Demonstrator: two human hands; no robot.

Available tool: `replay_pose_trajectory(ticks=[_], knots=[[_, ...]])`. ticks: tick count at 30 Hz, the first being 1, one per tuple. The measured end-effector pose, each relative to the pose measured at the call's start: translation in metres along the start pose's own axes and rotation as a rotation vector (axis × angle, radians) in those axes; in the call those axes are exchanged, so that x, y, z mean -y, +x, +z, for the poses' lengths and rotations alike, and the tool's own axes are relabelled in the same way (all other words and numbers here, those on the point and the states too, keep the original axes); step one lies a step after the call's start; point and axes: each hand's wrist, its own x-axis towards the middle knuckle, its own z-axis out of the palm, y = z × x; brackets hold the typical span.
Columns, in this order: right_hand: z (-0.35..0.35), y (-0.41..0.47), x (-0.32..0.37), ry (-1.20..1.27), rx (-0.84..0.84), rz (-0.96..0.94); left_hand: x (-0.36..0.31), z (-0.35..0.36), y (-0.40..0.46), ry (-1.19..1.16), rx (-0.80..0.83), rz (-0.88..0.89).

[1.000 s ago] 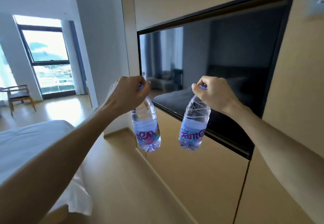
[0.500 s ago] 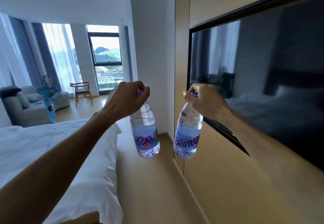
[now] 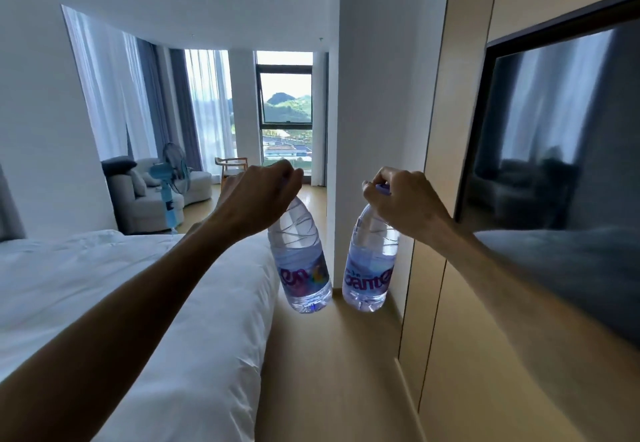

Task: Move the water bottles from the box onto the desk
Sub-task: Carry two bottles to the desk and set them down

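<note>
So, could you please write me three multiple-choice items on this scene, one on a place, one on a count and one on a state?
1. Where is the bed?
A. On the person's left
B. On the person's right
C. Behind the television

2. How many water bottles are being carried?
A. One
B. Two
C. Four

3. How is the right hand holding the right bottle?
A. Flat beneath its base
B. Gripping its top, bottle hanging
C. Not touching it

Answers:
1 A, the white bedding fills the left side.
2 B, the left hand holds the left bottle too.
3 B, fingers curl around the cap.
</note>
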Motion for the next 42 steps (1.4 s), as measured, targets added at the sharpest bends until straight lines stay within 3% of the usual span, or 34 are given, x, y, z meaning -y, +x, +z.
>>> replay_pose_trajectory(ticks=[14, 32, 42], knots=[[0.165, 0.217, -0.082, 0.016, 0.026, -0.019, 0.197, 0.156, 0.134, 0.023, -0.018, -0.021], [0.366, 0.504, -0.243, 0.063, 0.024, -0.092, 0.402, 0.378, 0.343, 0.097, 0.0, -0.032], [0.465, 0.676, -0.318, 0.096, 0.013, -0.105, 0.514, 0.486, 0.466, 0.127, -0.03, -0.127]])
